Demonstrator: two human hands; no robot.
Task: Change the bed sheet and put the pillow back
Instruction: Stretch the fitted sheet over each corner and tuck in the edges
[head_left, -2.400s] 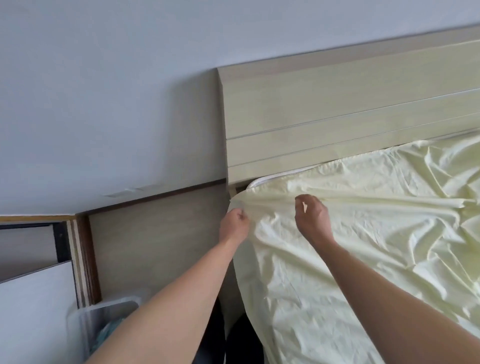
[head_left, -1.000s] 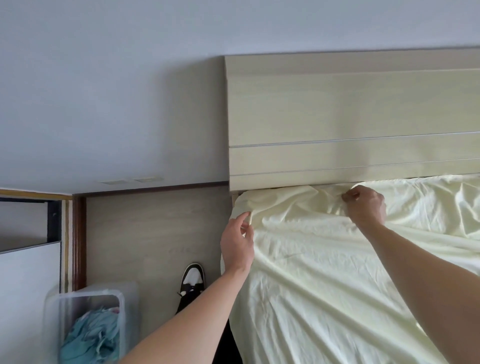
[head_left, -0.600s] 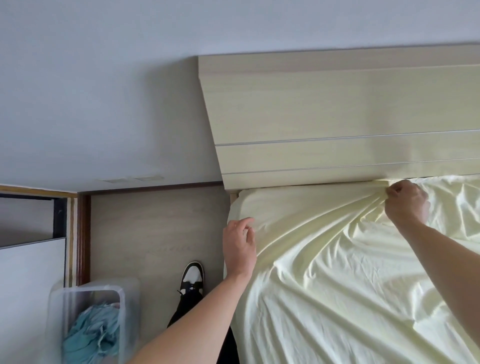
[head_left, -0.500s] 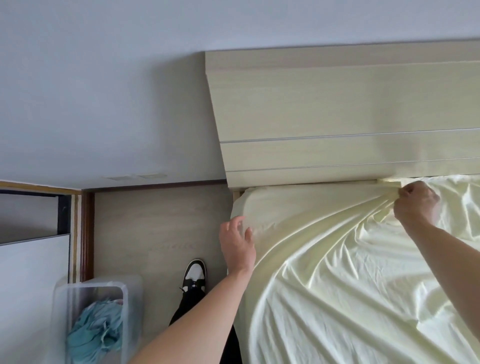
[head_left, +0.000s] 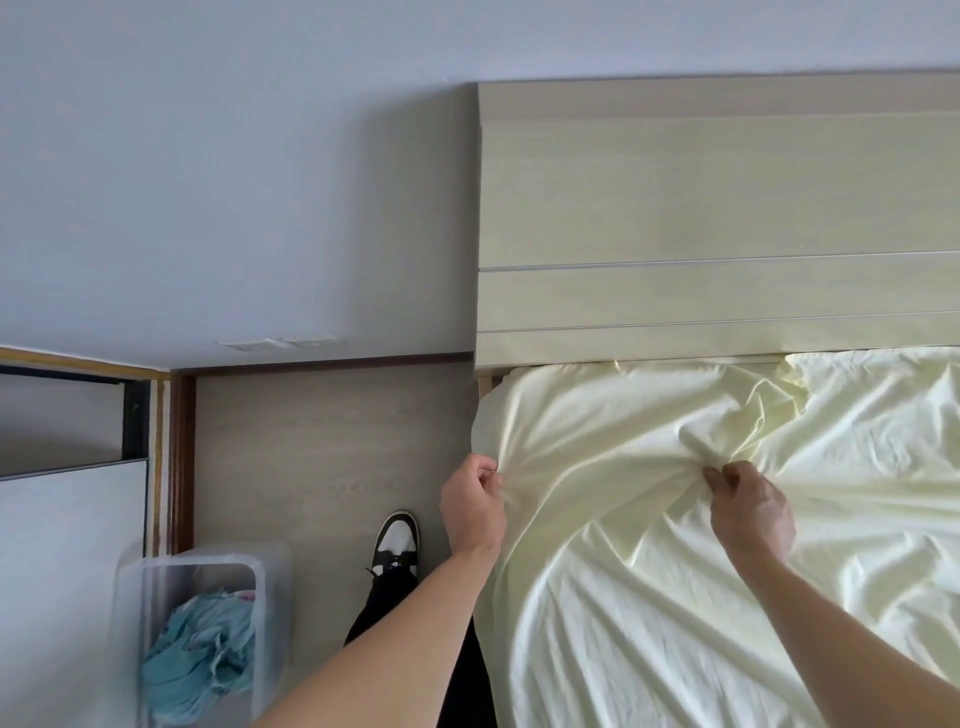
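sheet (head_left: 649, 597), pale yellow, wrinkled, draped over bed corner below headboard (head_left: 717, 218). left hand (head_left: 471, 506) pinches its side edge at the corner; right hand (head_left: 750, 512) closed on a bunched fold on top.

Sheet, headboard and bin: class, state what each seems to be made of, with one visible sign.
Sheet: pale yellow woven cloth, probably cotton, matte; it creases softly.
Headboard: pale wood or wood-look laminate, matte; faint grain, grooved lines.
Bin: clear plastic, slightly frosted; teal cloth shows through.
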